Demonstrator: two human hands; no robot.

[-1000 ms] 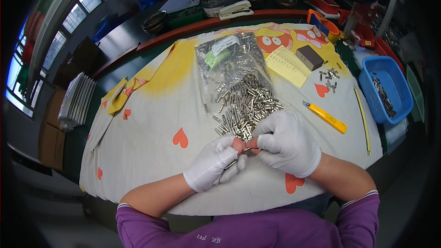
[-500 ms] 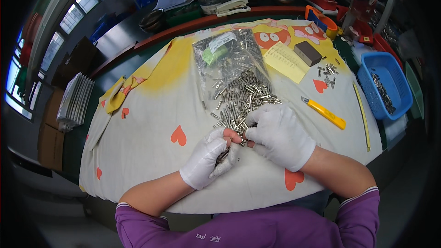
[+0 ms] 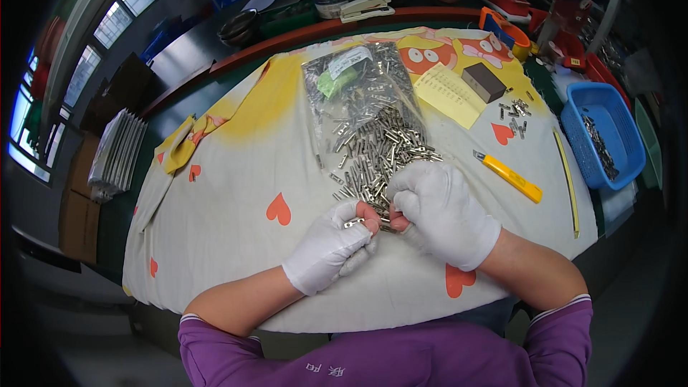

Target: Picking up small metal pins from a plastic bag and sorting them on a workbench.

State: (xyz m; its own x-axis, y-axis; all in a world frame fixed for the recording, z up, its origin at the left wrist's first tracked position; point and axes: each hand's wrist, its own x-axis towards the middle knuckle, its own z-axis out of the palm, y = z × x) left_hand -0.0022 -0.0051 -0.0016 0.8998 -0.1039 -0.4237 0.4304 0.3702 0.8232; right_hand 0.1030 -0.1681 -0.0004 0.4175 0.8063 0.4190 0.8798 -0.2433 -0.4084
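1. Progress looks early to us: a big heap of small metal parts (image 3: 376, 154) lies loose on the heart-print cloth (image 3: 236, 165) just beyond our hands, spilling from a clear plastic bag (image 3: 358, 93), and we judge most of them untouched.
2. Some parts are already set aside, it seems: a small cluster of metal pieces (image 3: 513, 111) by the yellow paper sheet (image 3: 448, 93), and more in the blue basket (image 3: 598, 132) at our right. Whether those are finished pieces we cannot tell.
3. Our left hand (image 3: 331, 244) is curled, with its bare fingertips pinching one small metal part (image 3: 355, 223) at the near edge of the heap.
4. Our right hand (image 3: 437, 211) is clenched close, its fingertips meeting the same part from the other side; whether it holds a second piece we cannot tell.
5. That part's long axis runs roughly left to right between the two hands, about level with the cloth; which end leads is too small to make out.
6. Well apart to the right, a yellow utility knife (image 3: 507, 175) lies untouched, pointing away and to our left.
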